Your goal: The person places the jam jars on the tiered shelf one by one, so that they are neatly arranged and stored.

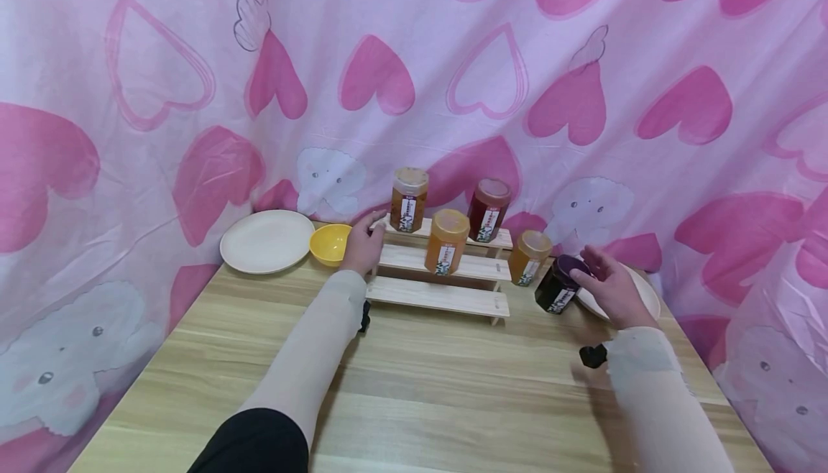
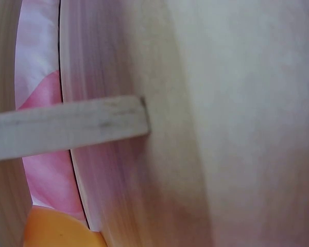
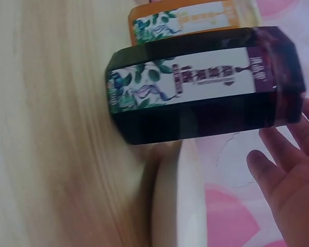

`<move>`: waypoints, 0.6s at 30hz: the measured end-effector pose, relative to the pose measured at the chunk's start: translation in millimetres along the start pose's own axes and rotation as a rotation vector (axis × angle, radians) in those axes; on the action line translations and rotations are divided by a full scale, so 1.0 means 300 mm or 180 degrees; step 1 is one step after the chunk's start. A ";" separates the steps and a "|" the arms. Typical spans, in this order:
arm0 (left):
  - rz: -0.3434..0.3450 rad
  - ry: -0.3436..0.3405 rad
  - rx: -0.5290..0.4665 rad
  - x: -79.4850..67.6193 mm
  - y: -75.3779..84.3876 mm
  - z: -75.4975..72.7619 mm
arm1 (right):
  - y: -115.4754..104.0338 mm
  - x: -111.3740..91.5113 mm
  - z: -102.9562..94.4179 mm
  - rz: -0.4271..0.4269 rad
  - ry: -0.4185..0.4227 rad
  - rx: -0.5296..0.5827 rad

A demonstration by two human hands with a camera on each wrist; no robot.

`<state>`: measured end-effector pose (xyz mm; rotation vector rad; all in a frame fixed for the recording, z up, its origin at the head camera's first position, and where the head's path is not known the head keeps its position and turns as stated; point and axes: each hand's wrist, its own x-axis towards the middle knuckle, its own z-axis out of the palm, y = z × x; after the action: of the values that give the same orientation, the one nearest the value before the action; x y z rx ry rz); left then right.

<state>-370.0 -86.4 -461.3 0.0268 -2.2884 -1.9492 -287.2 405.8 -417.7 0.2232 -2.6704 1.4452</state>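
Right hand [image 1: 614, 290] outstretched, loosely uncurled

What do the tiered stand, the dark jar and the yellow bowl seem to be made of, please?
Tiered stand: pale wood with a matte, seemingly unvarnished finish; faint grain shows. Dark jar: glass or plastic, I cannot tell which; glossy, by its smooth sheen. Yellow bowl: probably plastic, given its smooth, evenly coloured surface.

No wording can be read with certainty. In the right wrist view, the dark purple jar [image 3: 195, 121] bears a white label [image 3: 211, 74] with large Chinese-style characters and a purple band of smaller ones, all blurred; the amber jar [image 3: 195, 23] behind it shows faint orange characters. In the head view, labels on the brown jar [image 1: 410, 189], orange jar [image 1: 448, 232] and red jar [image 1: 489, 203] are too small to read.
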 end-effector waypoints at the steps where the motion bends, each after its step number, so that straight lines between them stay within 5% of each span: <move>1: -0.0001 -0.0003 -0.0011 0.000 0.001 0.000 | 0.007 0.003 0.002 -0.0013 -0.0008 -0.0023; 18: 0.0006 0.0001 -0.0010 0.000 -0.002 0.001 | 0.053 0.027 0.019 0.0432 -0.0260 -0.0176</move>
<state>-370.0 -86.1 -461.8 0.0245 -2.2844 -1.9519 -297.9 408.9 -432.6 0.1006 -2.8373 1.4252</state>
